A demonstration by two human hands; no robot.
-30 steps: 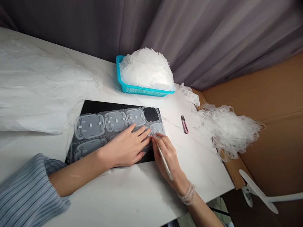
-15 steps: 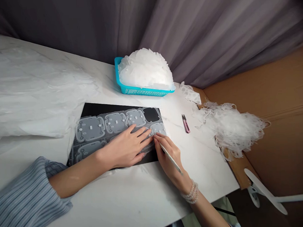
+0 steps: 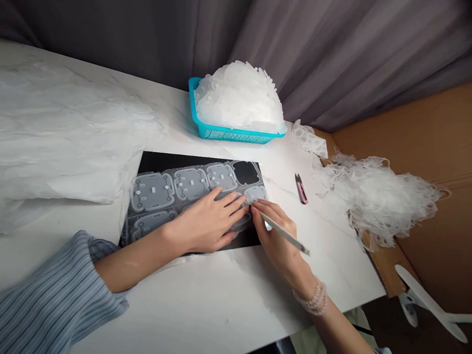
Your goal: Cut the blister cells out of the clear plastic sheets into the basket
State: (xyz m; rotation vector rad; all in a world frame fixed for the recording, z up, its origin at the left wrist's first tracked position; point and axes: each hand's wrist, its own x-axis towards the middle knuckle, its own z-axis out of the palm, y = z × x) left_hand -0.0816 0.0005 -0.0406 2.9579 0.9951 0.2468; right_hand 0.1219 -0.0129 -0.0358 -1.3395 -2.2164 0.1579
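Observation:
A translucent sheet of moulded rounded pieces (image 3: 170, 187) lies on a black mat (image 3: 158, 161) on the white table (image 3: 209, 307). My left hand (image 3: 208, 222) lies flat on the sheet, fingers spread, pressing it down. My right hand (image 3: 279, 240) pinches a thin white stick-like tool (image 3: 286, 234), whose tip touches the sheet's right-hand piece (image 3: 255, 193) by my left fingertips. One cell at the sheet's top right (image 3: 245, 172) is empty and shows the black mat.
A turquoise basket (image 3: 234, 133) heaped with white translucent pieces stands behind the mat. Small pink snips (image 3: 300, 188) lie to the right. A tangle of white scrap webbing (image 3: 380, 200) sits at the table's right edge beside a cardboard box (image 3: 432, 154). Crumpled white plastic (image 3: 52, 137) covers the left.
The tool in my right hand has swung from pointing toward me to pointing out to the right. Both hands stay at the same spot on the sheet; the view shifted slightly.

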